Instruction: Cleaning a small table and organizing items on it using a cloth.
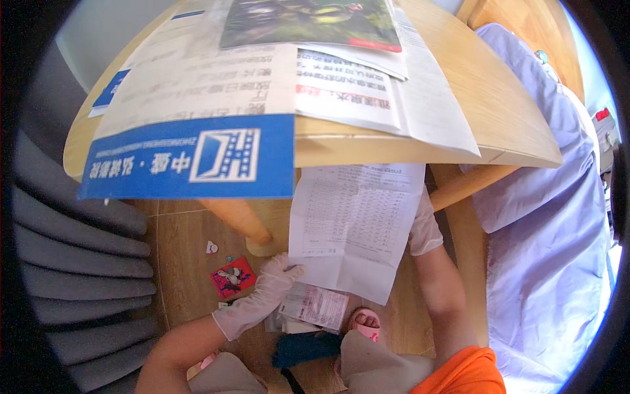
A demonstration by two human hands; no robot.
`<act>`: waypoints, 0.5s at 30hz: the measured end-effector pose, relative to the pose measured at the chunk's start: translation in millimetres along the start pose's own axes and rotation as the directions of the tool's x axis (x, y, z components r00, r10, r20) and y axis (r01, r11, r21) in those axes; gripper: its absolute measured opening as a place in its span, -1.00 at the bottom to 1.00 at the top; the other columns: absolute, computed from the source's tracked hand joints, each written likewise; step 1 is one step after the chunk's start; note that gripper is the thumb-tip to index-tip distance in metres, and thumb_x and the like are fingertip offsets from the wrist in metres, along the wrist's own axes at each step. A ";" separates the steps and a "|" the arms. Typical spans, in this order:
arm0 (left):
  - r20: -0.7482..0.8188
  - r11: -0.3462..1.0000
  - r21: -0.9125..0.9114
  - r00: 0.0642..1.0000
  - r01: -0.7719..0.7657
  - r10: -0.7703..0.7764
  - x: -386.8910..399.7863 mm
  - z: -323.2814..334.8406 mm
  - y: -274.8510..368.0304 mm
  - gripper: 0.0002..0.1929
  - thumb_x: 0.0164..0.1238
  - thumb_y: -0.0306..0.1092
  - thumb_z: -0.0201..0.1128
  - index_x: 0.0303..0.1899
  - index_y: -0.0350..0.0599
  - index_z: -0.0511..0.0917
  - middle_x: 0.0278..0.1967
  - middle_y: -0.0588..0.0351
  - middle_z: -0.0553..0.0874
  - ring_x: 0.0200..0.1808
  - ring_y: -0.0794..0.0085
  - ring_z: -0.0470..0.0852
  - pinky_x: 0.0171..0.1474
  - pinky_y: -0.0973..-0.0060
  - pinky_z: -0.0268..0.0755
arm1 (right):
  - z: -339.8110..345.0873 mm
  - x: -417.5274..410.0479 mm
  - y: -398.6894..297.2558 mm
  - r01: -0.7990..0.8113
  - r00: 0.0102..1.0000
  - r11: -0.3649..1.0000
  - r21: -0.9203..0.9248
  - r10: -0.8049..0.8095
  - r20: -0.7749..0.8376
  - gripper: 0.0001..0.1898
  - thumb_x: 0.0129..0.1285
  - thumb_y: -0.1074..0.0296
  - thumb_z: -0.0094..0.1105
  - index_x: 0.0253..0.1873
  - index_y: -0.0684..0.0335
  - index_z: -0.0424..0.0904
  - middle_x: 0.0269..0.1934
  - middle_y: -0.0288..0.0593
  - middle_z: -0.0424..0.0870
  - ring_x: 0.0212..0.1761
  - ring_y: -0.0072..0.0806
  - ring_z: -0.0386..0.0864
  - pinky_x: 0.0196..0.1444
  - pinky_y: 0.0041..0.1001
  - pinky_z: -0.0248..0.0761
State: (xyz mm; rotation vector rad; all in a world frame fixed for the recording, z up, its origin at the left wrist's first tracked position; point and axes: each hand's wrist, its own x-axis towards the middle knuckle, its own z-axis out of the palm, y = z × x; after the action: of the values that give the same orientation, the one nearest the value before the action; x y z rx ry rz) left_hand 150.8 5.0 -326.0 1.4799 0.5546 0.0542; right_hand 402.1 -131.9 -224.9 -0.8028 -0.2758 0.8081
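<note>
Both my hands wear thin whitish gloves. A creased printed sheet of paper [352, 231] hangs between them, below the front edge of a wooden table [492, 113]. My left hand [280, 273] pinches the sheet's lower left edge between thumb and fingers. At the sheet's right edge is my right hand [425, 226], its fingers hidden behind the paper and the tabletop. Beneath the sheet, a printed slip [315, 305] rests on other papers near my feet, beside a dark teal cloth item [305, 348].
Papers, a blue-banded printed sheet [246, 189] and a picture booklet [310, 24] lie on the tabletop, the banded sheet overhanging its edge. A red square packet [232, 278] is on the wood-look floor. Grey ribbed cushioning [88, 256] stands left, lavender fabric [541, 256] right.
</note>
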 end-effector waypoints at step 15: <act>-0.045 1.000 0.005 0.999 0.015 -0.015 3.1 0.4 2.7 -0.75 0.11 -0.45 0.20 -0.13 -0.24 0.52 -0.24 0.11 0.66 -0.22 0.52 0.56 -0.11 0.54 0.38 | -10.8 2.1 -0.9 0.034 0.999 0.995 -0.089 -0.037 -0.023 -0.64 0.18 0.35 0.09 0.05 0.35 0.37 -0.16 -0.15 0.52 -0.19 -0.45 0.51 -0.20 -0.48 0.47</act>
State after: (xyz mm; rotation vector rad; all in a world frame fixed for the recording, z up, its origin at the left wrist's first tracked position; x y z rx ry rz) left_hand 154.4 6.1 -324.4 1.4821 0.6030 0.0748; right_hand 409.5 -136.5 -231.7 -0.8887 -0.3048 0.7559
